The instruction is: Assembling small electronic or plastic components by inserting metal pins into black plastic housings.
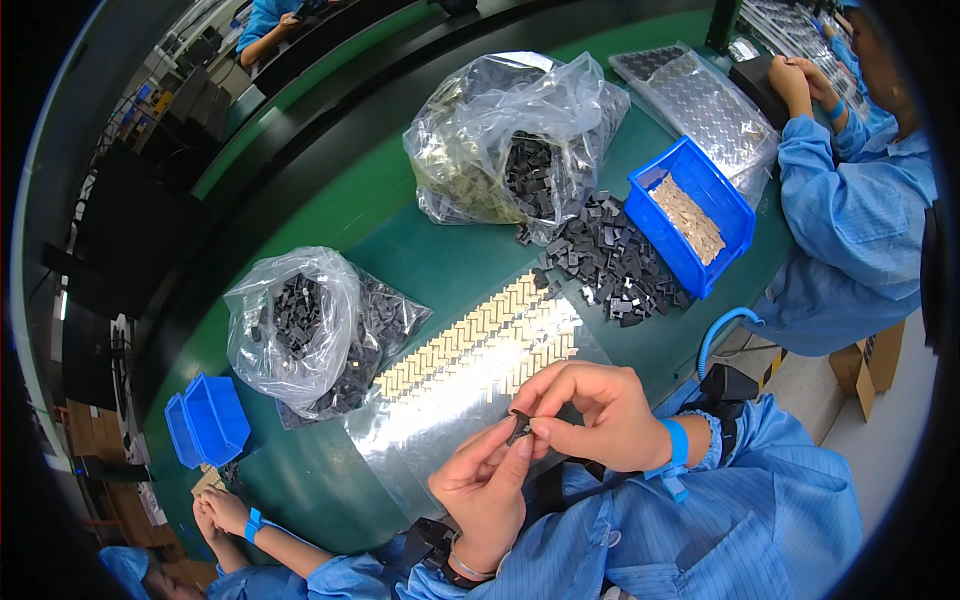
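The left hand and right hand pinch one small black piece between their fingertips, over the tabletop's near edge; it looks angular, its finer shape hidden. Just beyond lies one clear sheet bearing zigzag rows of pale pieces, too many to count. Farther out are two clear bags of black parts, one loose black heap, and, toward the right edge, one blue bin of pale chips.
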